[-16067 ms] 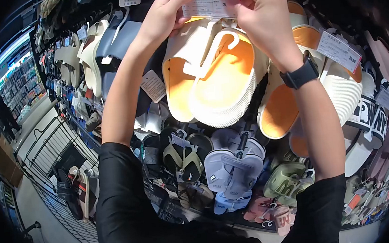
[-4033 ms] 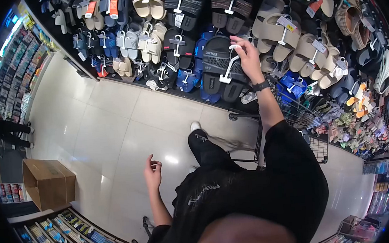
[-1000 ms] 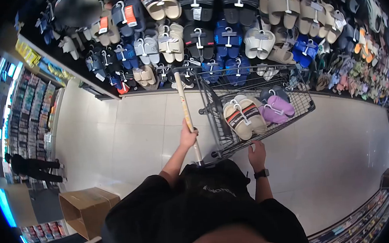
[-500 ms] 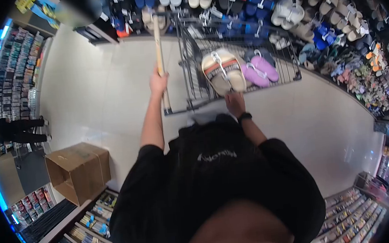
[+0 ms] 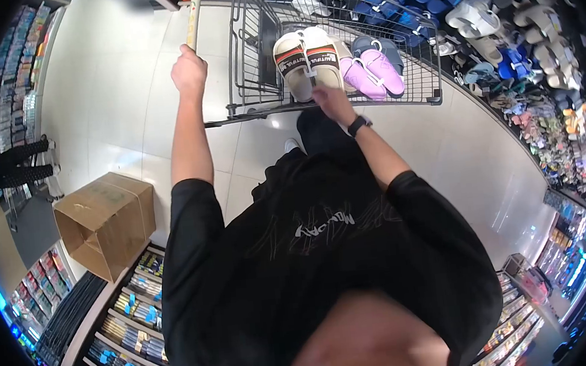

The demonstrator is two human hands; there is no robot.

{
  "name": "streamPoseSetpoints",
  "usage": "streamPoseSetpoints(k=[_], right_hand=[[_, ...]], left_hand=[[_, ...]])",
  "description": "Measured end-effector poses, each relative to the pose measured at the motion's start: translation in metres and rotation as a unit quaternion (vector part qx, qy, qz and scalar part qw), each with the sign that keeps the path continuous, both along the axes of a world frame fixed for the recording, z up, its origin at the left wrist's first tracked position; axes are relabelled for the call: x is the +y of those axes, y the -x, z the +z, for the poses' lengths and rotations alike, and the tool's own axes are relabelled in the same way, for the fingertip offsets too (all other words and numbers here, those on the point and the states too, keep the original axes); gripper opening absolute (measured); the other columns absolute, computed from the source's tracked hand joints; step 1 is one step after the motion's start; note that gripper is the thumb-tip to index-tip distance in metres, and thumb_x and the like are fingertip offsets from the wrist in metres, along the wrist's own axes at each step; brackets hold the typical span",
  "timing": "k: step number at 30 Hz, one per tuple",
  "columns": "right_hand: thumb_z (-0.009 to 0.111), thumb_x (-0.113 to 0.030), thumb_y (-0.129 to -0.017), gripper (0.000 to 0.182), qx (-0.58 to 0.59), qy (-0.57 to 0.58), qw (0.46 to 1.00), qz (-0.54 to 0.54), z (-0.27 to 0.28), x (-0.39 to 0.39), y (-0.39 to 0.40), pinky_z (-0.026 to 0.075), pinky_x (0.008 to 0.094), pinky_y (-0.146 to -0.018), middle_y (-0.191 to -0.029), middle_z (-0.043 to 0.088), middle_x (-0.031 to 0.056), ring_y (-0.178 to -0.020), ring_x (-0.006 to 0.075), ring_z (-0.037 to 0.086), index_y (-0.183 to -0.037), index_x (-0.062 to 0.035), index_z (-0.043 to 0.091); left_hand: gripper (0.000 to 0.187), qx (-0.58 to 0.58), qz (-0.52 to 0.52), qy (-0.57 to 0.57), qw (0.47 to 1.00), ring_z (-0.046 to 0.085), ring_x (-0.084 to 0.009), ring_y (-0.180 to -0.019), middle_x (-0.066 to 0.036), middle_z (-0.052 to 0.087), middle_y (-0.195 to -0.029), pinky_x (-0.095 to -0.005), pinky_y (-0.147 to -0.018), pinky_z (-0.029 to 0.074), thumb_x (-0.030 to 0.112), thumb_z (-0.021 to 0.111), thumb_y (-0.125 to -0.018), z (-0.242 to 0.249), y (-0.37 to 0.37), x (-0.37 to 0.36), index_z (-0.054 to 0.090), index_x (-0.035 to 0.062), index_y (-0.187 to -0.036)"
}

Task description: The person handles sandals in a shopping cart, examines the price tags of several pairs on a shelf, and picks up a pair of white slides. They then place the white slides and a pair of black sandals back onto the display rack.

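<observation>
In the head view, two bare hands, one at the cart's handle [image 5: 194,14] and one by the striped slippers [image 5: 324,62]. With the left hand [image 5: 189,69], closed around the pale handle, fingers curled over the bar, arm reaching almost straight forward, wrist near straight. With the right hand [image 5: 333,104], bent in toward the body's midline, forearm slanting inward from the elbow, one dark watch [image 5: 358,125] on the wrist, fingers curled in near the striped slippers' lower edge; impossible to tell whether pinching or touching anything. Inside the one wire cart [image 5: 432,100], at the handle end: two beige striped slippers, side by side, joined by a white hanger. Just beside, farther from the handle: two purple slippers [image 5: 372,73], with dark grey footwear [image 5: 364,43] partly behind, too hidden to count. Beyond the cart, many hanging slippers [image 5: 470,19], too crowded to count. To the left, one open cardboard box [image 5: 128,211] and one other person [image 5: 9,167] in dark clothes.
</observation>
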State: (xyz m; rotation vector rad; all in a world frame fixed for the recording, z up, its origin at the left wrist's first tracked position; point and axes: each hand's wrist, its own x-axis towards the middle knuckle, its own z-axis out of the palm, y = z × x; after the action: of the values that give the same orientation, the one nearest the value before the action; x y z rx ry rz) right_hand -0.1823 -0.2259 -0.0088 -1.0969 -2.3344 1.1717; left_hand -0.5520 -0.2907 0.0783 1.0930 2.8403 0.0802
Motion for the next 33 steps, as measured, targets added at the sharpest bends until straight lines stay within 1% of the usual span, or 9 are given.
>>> streamPoseSetpoints(k=[3,6,9,10,16,20,25,28,33], right_hand=[[0.058,-0.02,-0.086,0.021,-0.061,-0.021,0.997,-0.033,-0.033,0.072,0.046,0.051,0.0472,-0.072,-0.086,0.068,0.0192,-0.081,0.0375,0.065,-0.097,-0.0059,0.068],[0.056,-0.02,-0.084,0.027,-0.122,-0.111,0.986,-0.014,-0.084,0.157,0.09,0.051,0.0457,-0.084,-0.104,0.067,0.0168,-0.099,0.0356,0.062,-0.106,-0.0057,0.066],[0.055,-0.02,-0.084,0.029,-0.256,-0.111,0.954,0.105,-0.105,0.202,0.149,0.049,0.0444,-0.09,-0.111,0.064,0.0161,-0.108,0.0344,0.058,-0.107,-0.0053,0.064],[0.055,-0.021,-0.085,0.026,-0.224,-0.143,0.96,0.09,-0.158,0.206,0.167,0.048,0.0461,-0.091,-0.113,0.064,0.0162,-0.11,0.033,0.058,-0.103,-0.0062,0.064],[0.061,-0.02,-0.079,0.021,-0.232,-0.025,0.965,0.121,-0.159,0.233,0.216,0.051,0.0486,-0.078,-0.096,0.068,0.0205,-0.093,0.0384,0.064,-0.094,-0.0068,0.066],[0.059,-0.025,-0.081,0.017,-0.115,-0.008,0.981,0.155,-0.155,0.25,0.211,0.05,0.0502,-0.072,-0.086,0.067,0.0179,-0.086,0.0388,0.063,-0.088,-0.0104,0.065],[0.06,-0.023,-0.081,0.012,-0.029,-0.16,0.984,0.077,-0.068,0.265,0.19,0.049,0.0471,-0.069,-0.08,0.063,0.0123,-0.085,0.0327,0.062,-0.082,-0.0116,0.062],[0.064,-0.023,-0.082,0.013,-0.007,-0.097,0.995,0.017,0.024,0.291,0.189,0.05,0.0452,-0.071,-0.077,0.06,0.0113,-0.085,0.0313,0.061,-0.083,-0.0097,0.064],[0.066,-0.02,-0.084,0.017,0.071,-0.203,0.975,-0.062,0.11,0.377,0.182,0.05,0.0431,-0.073,-0.09,0.061,0.0148,-0.084,0.0341,0.061,-0.09,-0.0045,0.065]], left_hand=[[0.025,0.007,-0.003,0.025,1.0,0.068,-0.0393,-0.08,-0.023,0.068,-0.086,-0.048,-0.072,0.054,0.016,0.055,-0.084,0.004,0.033,0.001,0.047,0.0024,-0.103],[0.024,0.019,0.007,0.051,0.998,0.068,-0.0403,-0.078,-0.023,0.068,-0.084,-0.0484,-0.071,0.054,0.016,0.055,-0.085,0.0,0.047,0.02,0.046,0.0041,-0.104],[0.026,0.038,0.007,0.059,0.998,0.067,-0.0409,-0.074,-0.022,0.068,-0.081,-0.0492,-0.069,0.054,0.017,0.055,-0.085,-0.007,0.068,0.035,0.045,0.0054,-0.106],[0.027,0.043,0.003,0.059,0.997,0.067,-0.041,-0.072,-0.022,0.068,-0.079,-0.0495,-0.067,0.054,0.016,0.055,-0.085,-0.012,0.081,0.031,0.045,0.0057,-0.107],[0.03,0.051,-0.021,0.045,0.997,0.067,-0.0385,-0.066,-0.019,0.066,-0.072,-0.0495,-0.059,0.054,0.014,0.056,-0.084,-0.015,0.108,0.051,0.044,0.0056,-0.111],[0.033,0.04,-0.029,0.054,0.997,0.066,-0.0388,-0.065,-0.02,0.066,-0.075,-0.0502,-0.06,0.053,0.014,0.056,-0.085,-0.016,0.126,0.06,0.044,0.0062,-0.114],[0.029,0.038,-0.024,0.038,0.998,0.065,-0.04,-0.066,-0.02,0.066,-0.077,-0.0496,-0.06,0.053,0.01,0.056,-0.084,-0.018,0.148,0.08,0.043,0.0069,-0.109],[0.027,0.027,-0.057,-0.006,0.998,0.064,-0.0408,-0.064,-0.02,0.065,-0.073,-0.0512,-0.059,0.051,0.01,0.054,-0.085,-0.027,0.174,0.085,0.043,0.0062,-0.11],[0.022,0.018,-0.076,-0.006,0.997,0.064,-0.0417,-0.066,-0.022,0.065,-0.073,-0.0513,-0.06,0.052,0.007,0.053,-0.086,-0.012,0.189,0.105,0.042,0.0057,-0.105]])
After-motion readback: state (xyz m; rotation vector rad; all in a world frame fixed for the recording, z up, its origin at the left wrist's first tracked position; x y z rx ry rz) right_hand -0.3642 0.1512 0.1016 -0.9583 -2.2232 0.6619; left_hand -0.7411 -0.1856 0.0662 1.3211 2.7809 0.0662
